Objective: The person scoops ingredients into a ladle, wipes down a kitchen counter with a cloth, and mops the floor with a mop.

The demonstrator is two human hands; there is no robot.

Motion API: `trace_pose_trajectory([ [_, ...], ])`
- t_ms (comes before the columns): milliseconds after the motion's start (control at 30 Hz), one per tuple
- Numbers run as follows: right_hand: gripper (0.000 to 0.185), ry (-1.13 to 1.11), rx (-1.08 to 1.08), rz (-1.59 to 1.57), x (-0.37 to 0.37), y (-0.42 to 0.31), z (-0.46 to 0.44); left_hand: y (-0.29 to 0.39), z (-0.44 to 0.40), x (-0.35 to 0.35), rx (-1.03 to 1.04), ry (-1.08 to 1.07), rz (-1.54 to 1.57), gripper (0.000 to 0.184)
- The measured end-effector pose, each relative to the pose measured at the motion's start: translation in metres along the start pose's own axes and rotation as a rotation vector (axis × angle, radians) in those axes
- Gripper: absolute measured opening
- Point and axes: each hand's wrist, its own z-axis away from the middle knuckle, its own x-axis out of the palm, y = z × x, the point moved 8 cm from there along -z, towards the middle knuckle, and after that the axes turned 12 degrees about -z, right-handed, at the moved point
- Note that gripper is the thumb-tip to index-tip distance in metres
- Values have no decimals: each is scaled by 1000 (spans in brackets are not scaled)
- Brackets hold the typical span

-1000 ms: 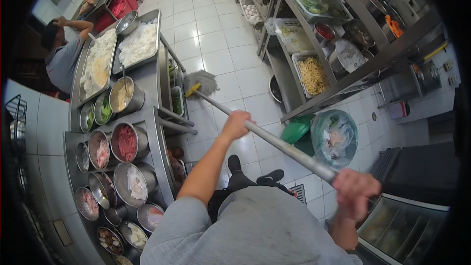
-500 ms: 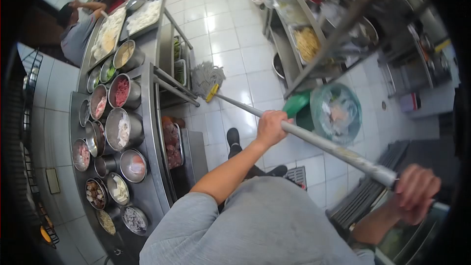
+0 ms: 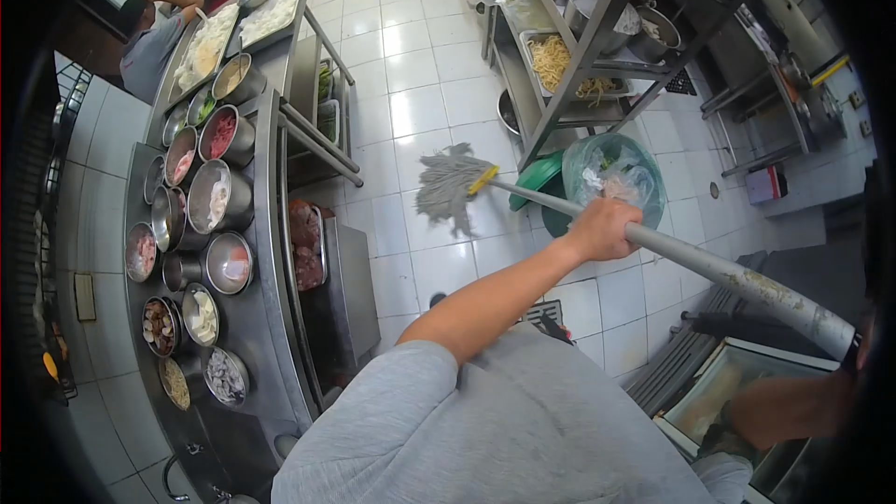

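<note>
A mop with a grey string head (image 3: 453, 182) and a yellow clamp (image 3: 483, 179) rests on the white tiled floor (image 3: 401, 103). Its long grey handle (image 3: 728, 271) slants up toward me at the right. My left hand (image 3: 605, 228) is closed around the middle of this handle. At the handle's upper end, my right hand (image 3: 865, 347) grips near the dark right edge of the view, where most of it is lost in shadow. Beyond my left hand stands a green bin (image 3: 656, 196) lined with a clear bag, with a green lid (image 3: 539, 175) beside it.
Steel counter (image 3: 271, 317) on the left carries several bowls of ingredients and trays. A metal shelf rack (image 3: 569, 84) holds noodles and pots on the right. At the upper left is another person (image 3: 154, 51). A floor drain (image 3: 544, 315) lies near my feet.
The mop head has moved right across the floor, away from the left counter. Both hands have shifted right with the handle, and my view has turned slightly.
</note>
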Motion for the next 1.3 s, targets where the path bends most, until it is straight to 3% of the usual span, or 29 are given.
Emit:
trace_pose_trajectory([
  [33, 29, -166, 197, 202, 15, -1, 0, 6, 5, 1, -16, -1, 25, 23],
  [167, 26, -306, 210, 247, 75, -15, 0, 46, 38, -8, -23, -123, 131, 17],
  [233, 24, -196, -399, -407, 84, -22, 1, 63, 56, -19, -71, -219, 152, 16],
  [300, 23, -299, 271, 214, 93, -40, 3, 78, 74, -33, -112, -324, 172, 15],
  [400, 22, -164, 140, 142, 102, -42, 27, 87, 106, -51, -115, -435, 111, 17],
  [567, 17, -179, 49, 108, 79, -40, 99, 57, 151, -81, -107, -492, 24, 18],
  [700, 11, 206, -13, 0, 61, 25, 156, -19, 195, -110, -166, -472, -198, 23],
  [800, 16, 197, 78, -94, 82, 94, 179, -53, 229, -146, -328, -375, -290, 30],
  [867, 18, 80, 100, -96, 87, 96, 188, -57, 244, -151, -439, -331, -324, 34],
  [900, 18, 18, 113, -96, 87, 93, 191, -54, 246, -143, -442, -286, -353, 35],
  [1033, 17, 217, 132, -87, 17, 48, 199, -20, 224, -77, -384, -116, -384, 36],
  [1133, 16, 80, 126, -100, -34, -20, 198, 36, 197, -13, -352, -94, -344, 30],
  [1200, 17, -53, 141, -25, -71, -73, 201, 75, 178, 31, -238, 32, -257, 37],
  [1300, 17, -87, 104, 66, -103, -142, 200, 129, 146, 101, -212, -21, -173, 37],
])
